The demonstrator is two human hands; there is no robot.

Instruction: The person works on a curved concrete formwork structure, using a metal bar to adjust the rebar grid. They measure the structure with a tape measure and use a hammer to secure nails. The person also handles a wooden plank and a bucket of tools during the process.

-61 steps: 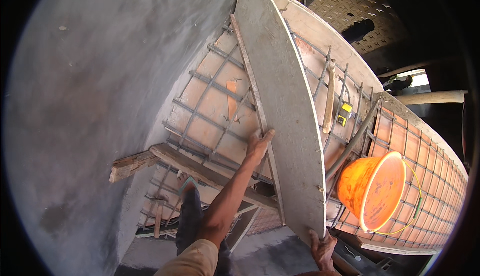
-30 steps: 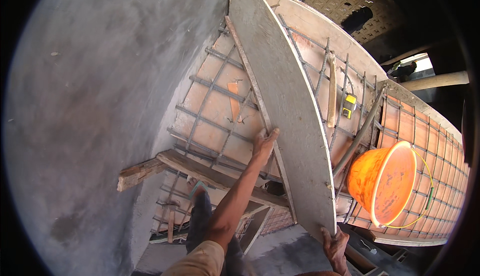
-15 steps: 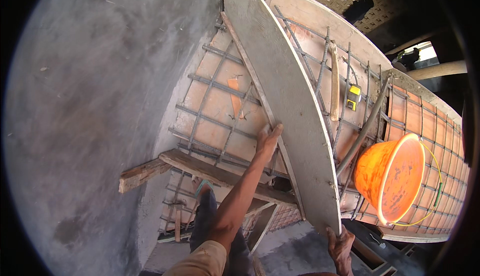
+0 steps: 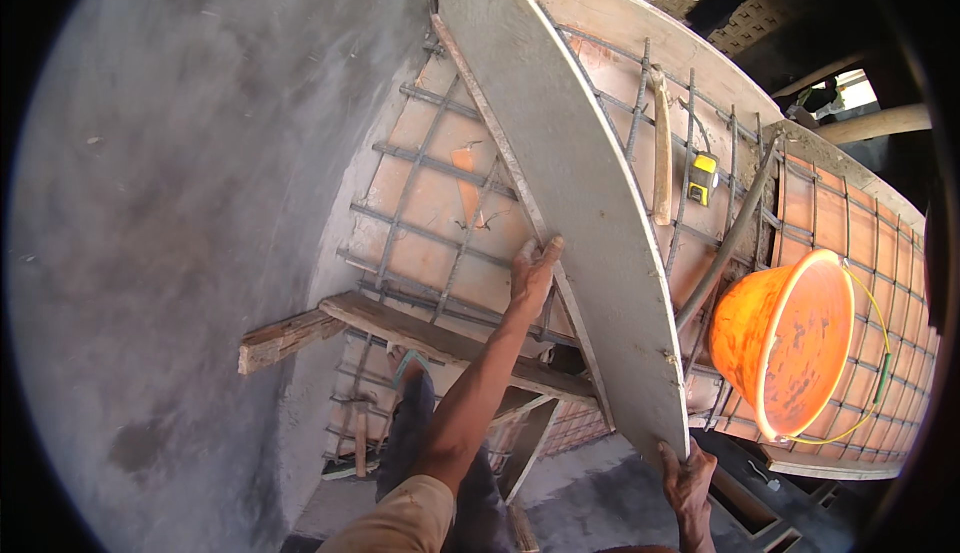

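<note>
A long, flat grey board (image 4: 570,153) stretches from the wall at the top toward me, with a narrow wooden strip (image 4: 487,113) along its left edge. My left hand (image 4: 535,268) is closed on that strip near the board's middle, thumb over the edge. At the near lower end, my right hand (image 4: 687,481) pinches the board's corner, its thumb on the visible side. Under and beside the board runs a grid of steel rebar (image 4: 415,163) over pale panels.
A plastered grey wall (image 4: 200,203) fills the left. A rough timber (image 4: 400,328) crosses near my leg. On the right are an orange bucket (image 4: 735,328), a yellow tape measure (image 4: 703,178), a wooden stick (image 4: 662,148) and a grey pipe (image 4: 735,243). My sandalled foot (image 4: 408,365) is among the bars.
The view has shifted slightly, so most things sit a little higher in it. Both hands keep their grip on the board, whose near end appears slightly farther right.
</note>
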